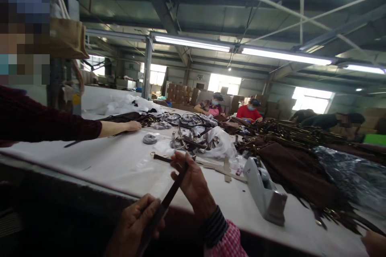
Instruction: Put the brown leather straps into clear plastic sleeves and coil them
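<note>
Both hands raised over the table (105, 164), left hand (135, 225) and right hand (193, 182) fingers clamped on a dark strap (169, 198).

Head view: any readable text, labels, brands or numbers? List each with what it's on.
None can be read.
Grey tape dispenser: a small dark mark on its side, too blurred to read.
Stacked cardboard boxes at the back: no print can be made out.
Yellow patch on the post at left: too small to tell if it bears text.
Dark strap held in the left hand and right hand: no marking visible.
</note>
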`<action>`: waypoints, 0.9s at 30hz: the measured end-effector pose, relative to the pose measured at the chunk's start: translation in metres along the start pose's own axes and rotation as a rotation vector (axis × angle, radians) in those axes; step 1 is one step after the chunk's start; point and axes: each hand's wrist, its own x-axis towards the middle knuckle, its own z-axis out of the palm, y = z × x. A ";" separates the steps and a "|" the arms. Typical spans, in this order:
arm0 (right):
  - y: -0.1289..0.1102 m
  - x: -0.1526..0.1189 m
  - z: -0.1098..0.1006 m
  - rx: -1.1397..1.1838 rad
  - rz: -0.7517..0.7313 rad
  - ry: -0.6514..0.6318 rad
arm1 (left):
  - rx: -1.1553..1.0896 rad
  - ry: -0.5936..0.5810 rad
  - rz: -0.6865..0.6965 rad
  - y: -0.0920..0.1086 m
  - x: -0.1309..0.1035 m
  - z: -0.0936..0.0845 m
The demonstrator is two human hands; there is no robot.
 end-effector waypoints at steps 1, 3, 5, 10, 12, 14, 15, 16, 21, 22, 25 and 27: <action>-0.002 0.002 0.003 -0.005 -0.009 0.003 | -0.008 0.006 -0.010 0.000 -0.001 -0.001; 0.003 -0.005 0.011 -0.133 -0.046 -0.064 | -0.052 0.034 -0.022 0.006 0.001 -0.005; 0.014 -0.023 0.019 -0.312 -0.043 -0.231 | -0.106 0.025 0.003 0.019 0.005 -0.010; 0.005 -0.020 0.032 -0.226 -0.020 -0.312 | -0.092 0.008 0.052 0.044 0.007 -0.008; -0.015 0.001 0.039 -0.089 -0.011 -0.190 | -0.042 0.011 0.035 0.047 0.005 -0.005; -0.031 0.015 0.049 -0.067 -0.052 -0.150 | -0.005 0.008 0.035 0.056 0.006 -0.004; -0.035 0.017 0.055 -0.113 -0.098 -0.176 | 0.006 0.016 0.059 0.065 0.009 -0.004; -0.035 0.016 0.062 -0.185 -0.153 -0.226 | 0.013 0.027 0.102 0.077 0.013 -0.004; -0.024 0.002 0.091 -0.333 -0.307 -0.413 | 0.010 0.051 0.399 0.148 0.040 0.007; -0.030 0.006 0.094 -0.262 -0.280 -0.391 | 0.026 0.060 0.440 0.157 0.042 0.008; -0.067 0.029 0.092 -0.024 -0.143 -0.158 | 0.128 0.135 0.550 0.168 0.040 0.005; -0.100 0.046 0.088 0.055 -0.159 0.020 | 0.200 0.184 0.588 0.163 0.032 -0.004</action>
